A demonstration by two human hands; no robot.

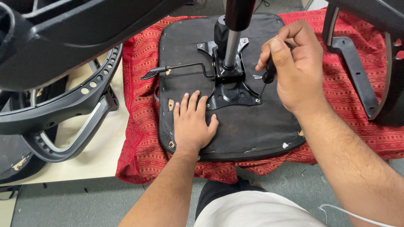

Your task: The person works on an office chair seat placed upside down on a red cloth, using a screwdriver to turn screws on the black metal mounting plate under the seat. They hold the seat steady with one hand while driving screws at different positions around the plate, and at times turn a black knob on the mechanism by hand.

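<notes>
The seat (248,126), a black padded chair bottom, is laid upside down on a red patterned cloth (139,122) spread over a pale surface (94,155). A black metal plate (229,90) with spread legs is seated at the middle of the seat's underside, and a steel column (231,48) is stood upright in it, its upper end cut off by the top edge of the view. A thin lever (176,68) with a flat black paddle end is extended from the plate toward the left.

The left hand (192,124) is pressed flat on the seat, fingers together and stretched forward, the fingertips set just at the plate's near left leg. The right hand (292,63) is closed in a fist around the dark handle of a screwdriver (267,75), whose thin shaft is angled down to the plate's right leg, where the tip is met with the metal; whether a screw sits there cannot be told.

A black armrest (351,63) is laid on the cloth at the right, well apart from the plate. At the left, a black and grey chair frame (71,105) with a row of holes is rested over the surface, just beside the cloth's edge.
</notes>
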